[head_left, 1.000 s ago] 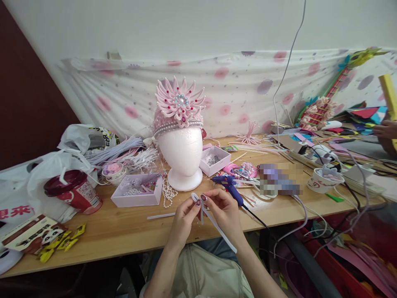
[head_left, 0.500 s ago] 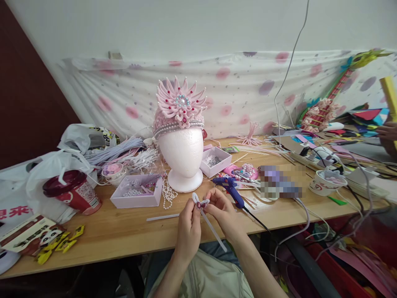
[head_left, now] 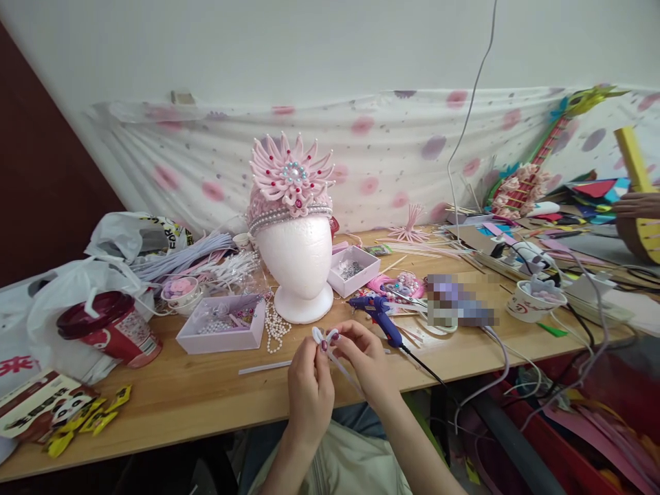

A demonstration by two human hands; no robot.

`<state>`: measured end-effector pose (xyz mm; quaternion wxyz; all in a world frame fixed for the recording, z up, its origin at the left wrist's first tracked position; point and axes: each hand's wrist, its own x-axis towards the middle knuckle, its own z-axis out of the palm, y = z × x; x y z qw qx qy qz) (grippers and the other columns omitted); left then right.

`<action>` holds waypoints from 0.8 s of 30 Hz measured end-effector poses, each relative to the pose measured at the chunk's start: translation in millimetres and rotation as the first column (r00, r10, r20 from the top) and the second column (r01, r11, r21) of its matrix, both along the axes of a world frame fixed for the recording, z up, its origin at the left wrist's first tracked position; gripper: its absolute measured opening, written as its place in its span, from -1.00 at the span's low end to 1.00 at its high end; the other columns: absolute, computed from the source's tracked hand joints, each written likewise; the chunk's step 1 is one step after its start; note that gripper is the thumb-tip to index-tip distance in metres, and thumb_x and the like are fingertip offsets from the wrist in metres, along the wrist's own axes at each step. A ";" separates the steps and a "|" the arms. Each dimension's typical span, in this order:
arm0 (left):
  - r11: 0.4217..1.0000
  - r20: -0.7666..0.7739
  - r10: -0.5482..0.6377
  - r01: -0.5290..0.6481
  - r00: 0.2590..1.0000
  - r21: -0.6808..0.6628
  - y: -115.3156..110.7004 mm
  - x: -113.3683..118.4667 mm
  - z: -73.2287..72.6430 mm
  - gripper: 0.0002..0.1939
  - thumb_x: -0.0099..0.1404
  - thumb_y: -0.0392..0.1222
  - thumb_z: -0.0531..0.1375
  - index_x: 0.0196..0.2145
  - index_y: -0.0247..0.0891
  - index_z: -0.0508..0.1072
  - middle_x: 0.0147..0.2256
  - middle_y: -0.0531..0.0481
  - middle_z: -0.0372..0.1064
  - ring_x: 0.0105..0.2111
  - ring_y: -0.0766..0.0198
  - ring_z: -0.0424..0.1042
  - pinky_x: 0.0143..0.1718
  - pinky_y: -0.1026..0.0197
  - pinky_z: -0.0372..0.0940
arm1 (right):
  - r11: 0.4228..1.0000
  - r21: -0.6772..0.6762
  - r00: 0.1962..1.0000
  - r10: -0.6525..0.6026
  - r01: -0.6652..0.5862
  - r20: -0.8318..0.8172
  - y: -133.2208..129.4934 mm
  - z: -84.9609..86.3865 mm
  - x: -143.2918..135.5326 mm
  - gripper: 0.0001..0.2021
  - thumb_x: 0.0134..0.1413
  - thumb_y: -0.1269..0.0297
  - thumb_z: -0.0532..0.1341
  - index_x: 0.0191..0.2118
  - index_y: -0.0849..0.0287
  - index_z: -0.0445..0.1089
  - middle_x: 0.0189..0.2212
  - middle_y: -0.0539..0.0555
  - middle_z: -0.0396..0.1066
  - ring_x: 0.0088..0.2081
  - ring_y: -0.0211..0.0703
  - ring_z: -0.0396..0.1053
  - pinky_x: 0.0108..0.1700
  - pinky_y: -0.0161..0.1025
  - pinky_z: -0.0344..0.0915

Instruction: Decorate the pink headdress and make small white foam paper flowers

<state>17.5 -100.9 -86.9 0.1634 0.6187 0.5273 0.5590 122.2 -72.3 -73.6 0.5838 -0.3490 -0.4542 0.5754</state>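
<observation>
Head | left hand (head_left: 311,385), right hand (head_left: 367,357) grip: pinching white strip (head_left: 316,335) | glue gun (head_left: 382,320), foam head (head_left: 296,258) beyond

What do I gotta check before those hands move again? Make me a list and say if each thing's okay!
1. Both hands on the white strip: ok; left hand and right hand pinch it.
2. Fingers away from the blue glue gun: ok; it lies on the table, apart from both hands.
3. Glue gun hot or cold: cannot tell.
4. Foam head standing upright with the pink headpiece on it: ok.
5. Pearl strings all inside the left-side lilac box: not ok; some lie on the table beside it.
</observation>
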 end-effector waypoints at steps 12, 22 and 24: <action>0.928 0.452 -0.180 0.304 0.874 -0.217 7.6 -8.2 -6.9 -0.59 0.32 0.14 0.11 -0.14 -0.25 0.49 -0.45 0.04 0.34 -0.43 0.26 0.27 -0.42 0.29 0.18 | 0.941 -0.029 0.881 0.304 -0.337 -0.364 2.6 -6.2 5.7 -0.87 -0.18 0.34 0.40 -0.47 0.16 0.43 -0.27 -0.01 0.40 -0.32 -0.24 0.33 -0.30 -0.32 0.33; 0.917 0.528 -0.215 0.356 0.821 -0.181 6.2 -8.3 -11.7 -0.54 0.27 0.17 0.17 -0.03 -0.18 0.51 -0.13 -0.08 0.50 -0.11 0.14 0.42 -0.09 0.22 0.28 | 0.930 0.004 0.856 0.339 -0.367 -0.391 -0.7 -15.5 0.2 -0.78 -0.09 0.12 0.43 -0.41 0.12 0.48 -0.27 0.01 0.44 -0.34 -0.25 0.30 -0.25 -0.30 0.28; 0.924 0.501 -0.211 0.338 0.839 -0.177 3.6 -6.7 -7.1 -0.55 0.29 0.16 0.16 -0.03 -0.18 0.51 -0.11 -0.08 0.50 -0.08 0.14 0.41 -0.05 0.22 0.28 | 0.934 0.007 0.872 0.335 -0.357 -0.356 -1.0 -15.3 -0.4 -0.78 -0.03 0.09 0.39 -0.35 0.13 0.49 -0.33 0.03 0.45 -0.34 -0.22 0.30 -0.23 -0.29 0.28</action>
